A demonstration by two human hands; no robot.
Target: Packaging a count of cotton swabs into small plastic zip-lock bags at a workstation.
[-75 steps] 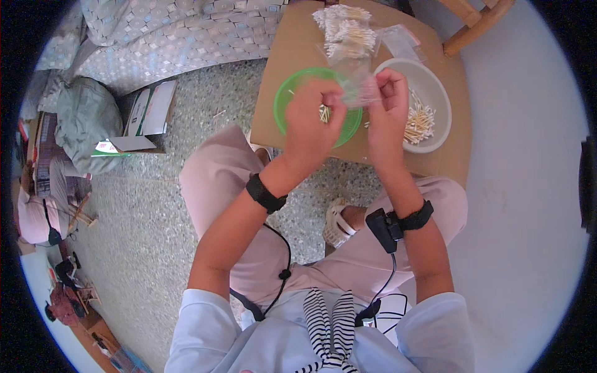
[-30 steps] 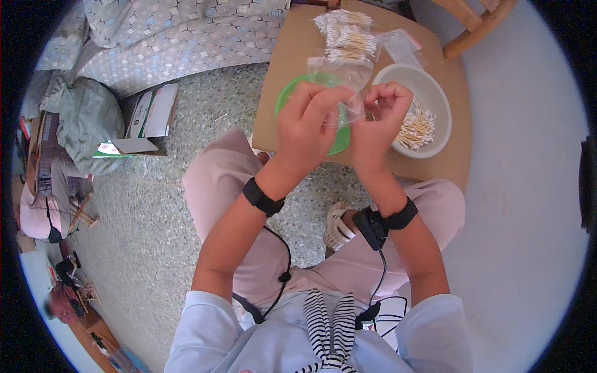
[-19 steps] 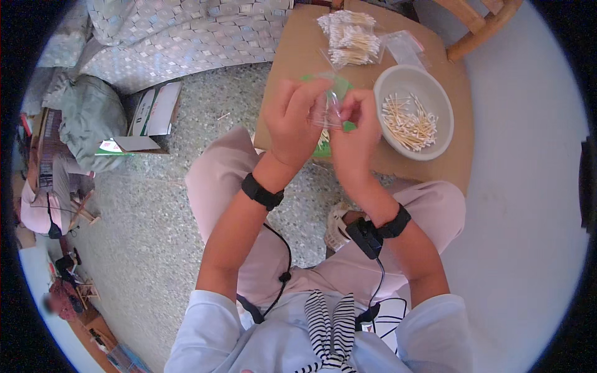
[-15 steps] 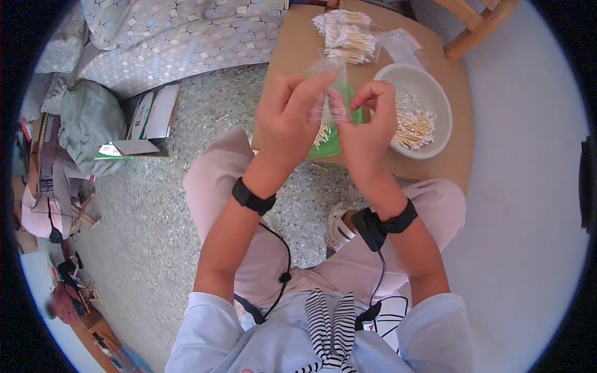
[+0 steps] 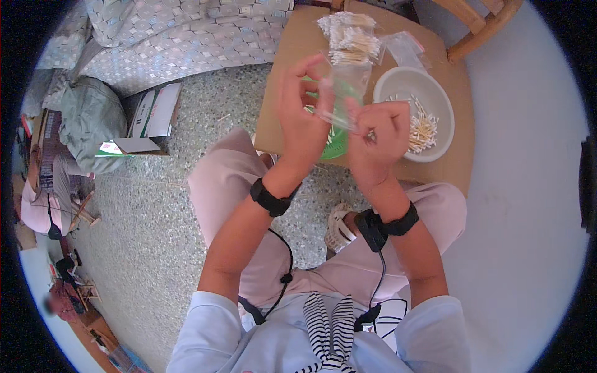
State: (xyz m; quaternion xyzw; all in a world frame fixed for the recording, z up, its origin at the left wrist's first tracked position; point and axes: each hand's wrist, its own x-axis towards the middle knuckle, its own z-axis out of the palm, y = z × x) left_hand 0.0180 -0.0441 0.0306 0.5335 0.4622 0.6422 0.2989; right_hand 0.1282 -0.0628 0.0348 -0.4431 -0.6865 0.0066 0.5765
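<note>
My left hand [image 5: 303, 118] pinches the upper edge of a small clear plastic bag [image 5: 344, 93], lifting it above the table [image 5: 460, 168] so its mouth stays reachable. My right hand [image 5: 379, 133] grips the bag's lower corner, fingers curled tight; I judge it steadies the film. Under the 2 hands sits a green dish [image 5: 336, 144]. Just right, a white bowl [image 5: 398, 81] holds loose cotton swabs [image 5: 423, 127]. Filled swab packets [image 5: 351, 37] lie stacked at the far edge.
</note>
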